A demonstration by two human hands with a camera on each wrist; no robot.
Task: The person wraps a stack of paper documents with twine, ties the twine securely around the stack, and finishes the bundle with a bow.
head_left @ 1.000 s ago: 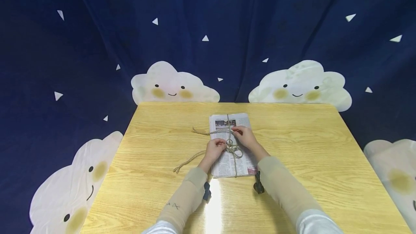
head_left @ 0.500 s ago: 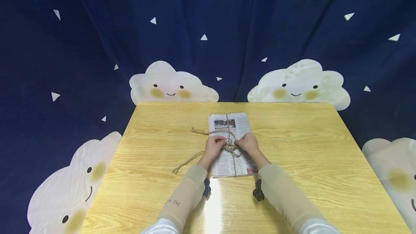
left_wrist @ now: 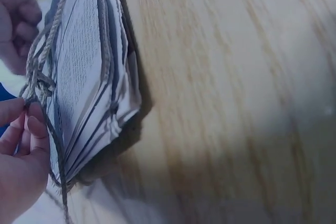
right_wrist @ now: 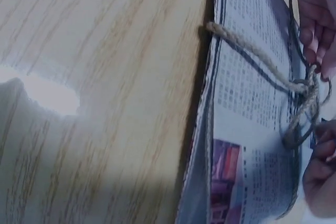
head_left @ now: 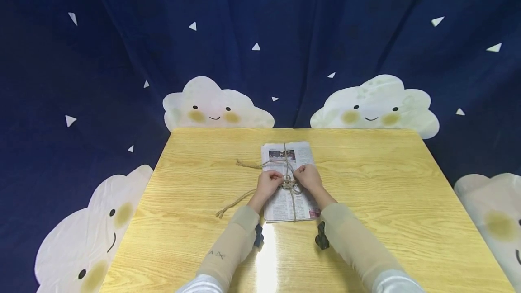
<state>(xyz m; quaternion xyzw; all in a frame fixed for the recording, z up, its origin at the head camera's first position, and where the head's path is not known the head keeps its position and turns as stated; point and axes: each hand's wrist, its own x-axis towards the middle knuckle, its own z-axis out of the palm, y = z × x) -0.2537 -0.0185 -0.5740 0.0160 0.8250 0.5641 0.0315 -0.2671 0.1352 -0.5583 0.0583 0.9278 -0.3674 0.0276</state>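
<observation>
A stack of folded newspapers (head_left: 278, 209) lies on the table, bound crosswise with twine (head_left: 288, 183) that has a knot and loops in the middle. My left hand (head_left: 268, 186) is left of the knot; in the left wrist view, the thumb and finger of the left hand (left_wrist: 23, 166) pinch the twine (left_wrist: 39, 80). Just right of the knot, my right hand (head_left: 309, 177) has curled fingers pinching a twine strand. In the right wrist view the right hand (right_wrist: 323, 177) is beside a twine loop (right_wrist: 302, 124), its fingertips partly cut off by the frame edge.
Two loose twine ends extend left past the stack onto the wooden table (head_left: 386, 184). Small black devices (head_left: 322, 236) sit under both wrists. A dark blue curtain (head_left: 244, 3) with white clouds and triangles hangs behind and beside the table.
My right hand came down from the upper strand to beside the knot, then shifted slightly up. The loop right of the knot looks smaller. The left hand stays nearly in place.
</observation>
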